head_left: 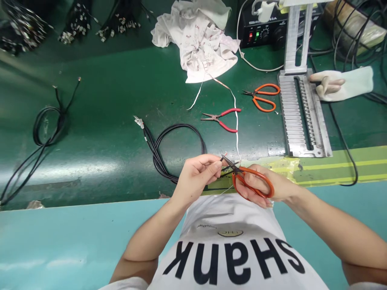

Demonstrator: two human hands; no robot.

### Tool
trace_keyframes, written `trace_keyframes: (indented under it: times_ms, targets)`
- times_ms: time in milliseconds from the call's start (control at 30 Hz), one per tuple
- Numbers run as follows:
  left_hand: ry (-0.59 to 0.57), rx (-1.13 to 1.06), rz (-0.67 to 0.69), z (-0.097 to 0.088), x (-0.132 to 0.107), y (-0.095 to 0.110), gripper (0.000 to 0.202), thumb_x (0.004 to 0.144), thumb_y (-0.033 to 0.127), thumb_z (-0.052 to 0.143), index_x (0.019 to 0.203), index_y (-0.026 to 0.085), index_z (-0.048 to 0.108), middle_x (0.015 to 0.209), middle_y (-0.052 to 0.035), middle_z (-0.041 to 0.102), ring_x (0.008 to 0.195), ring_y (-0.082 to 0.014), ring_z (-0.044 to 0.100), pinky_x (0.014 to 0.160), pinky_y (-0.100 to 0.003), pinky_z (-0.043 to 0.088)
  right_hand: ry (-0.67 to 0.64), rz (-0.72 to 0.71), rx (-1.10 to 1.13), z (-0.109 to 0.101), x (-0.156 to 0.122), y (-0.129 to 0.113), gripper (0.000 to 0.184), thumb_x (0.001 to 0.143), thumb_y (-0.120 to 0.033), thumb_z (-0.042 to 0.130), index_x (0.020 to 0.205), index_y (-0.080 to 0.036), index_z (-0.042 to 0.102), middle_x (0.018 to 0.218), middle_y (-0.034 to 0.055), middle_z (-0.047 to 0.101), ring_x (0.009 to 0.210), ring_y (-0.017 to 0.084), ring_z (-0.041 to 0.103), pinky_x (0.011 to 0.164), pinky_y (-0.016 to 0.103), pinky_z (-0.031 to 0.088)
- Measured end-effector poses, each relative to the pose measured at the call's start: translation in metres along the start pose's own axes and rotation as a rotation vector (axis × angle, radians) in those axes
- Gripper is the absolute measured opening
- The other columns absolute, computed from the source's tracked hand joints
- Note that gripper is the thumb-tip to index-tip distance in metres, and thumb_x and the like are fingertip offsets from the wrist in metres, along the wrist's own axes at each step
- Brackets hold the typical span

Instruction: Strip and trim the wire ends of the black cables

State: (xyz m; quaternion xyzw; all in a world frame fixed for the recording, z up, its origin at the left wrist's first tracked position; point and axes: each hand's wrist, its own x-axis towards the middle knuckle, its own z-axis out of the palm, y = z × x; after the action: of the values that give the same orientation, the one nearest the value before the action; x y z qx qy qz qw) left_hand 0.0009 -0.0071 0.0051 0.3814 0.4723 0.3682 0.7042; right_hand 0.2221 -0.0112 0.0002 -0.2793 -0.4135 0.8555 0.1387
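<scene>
My left hand (201, 173) pinches the end of a black cable near the table's front edge. The rest of the looped black cables (159, 155) lies on the green table to its left, with pale connectors at the far end. In my right hand (260, 187) are orange-handled scissors (255, 181), their blade tips at the cable end just beyond my left fingertips. Small stripped wire ends show beside the blades. Further up the table lie red-handled pliers (222, 119) and a second pair of orange-handled scissors (263, 96).
A metal slotted fixture (304, 117) stands at right, with a white glove (344, 82) beside it. Behind are a crumpled white cloth (205, 44) and a black control box (266, 34). Another cable coil (46, 129) lies left; cable bundles (75, 24) are at the back left.
</scene>
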Motion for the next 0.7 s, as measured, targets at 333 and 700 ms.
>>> trace_keyframes:
  times_ms: [333, 700]
  targets:
    - [-0.053, -0.012, 0.031, -0.001, 0.001, 0.001, 0.026, 0.093, 0.037, 0.066, 0.098, 0.012, 0.072, 0.065, -0.0007, 0.056, 0.053, -0.006, 0.038, 0.048, -0.02, 0.023, -0.101, -0.143, 0.067, -0.01, -0.006, 0.007, 0.075, 0.096, -0.076, 0.022, 0.086, -0.014, 0.064, 0.047, -0.003, 0.048, 0.04, 0.009, 0.036, 0.044, 0.025, 0.027]
    - [-0.05, -0.107, 0.038, -0.001, 0.0, -0.003, 0.021, 0.091, 0.03, 0.07, 0.103, 0.013, 0.066, 0.065, -0.0006, 0.061, 0.052, -0.0054, 0.042, 0.047, -0.017, 0.026, -0.126, -0.062, 0.039, -0.007, 0.004, 0.002, 0.064, 0.1, -0.067, 0.033, 0.085, -0.013, 0.063, 0.049, -0.0037, 0.051, 0.036, 0.007, 0.04, 0.036, 0.02, 0.026]
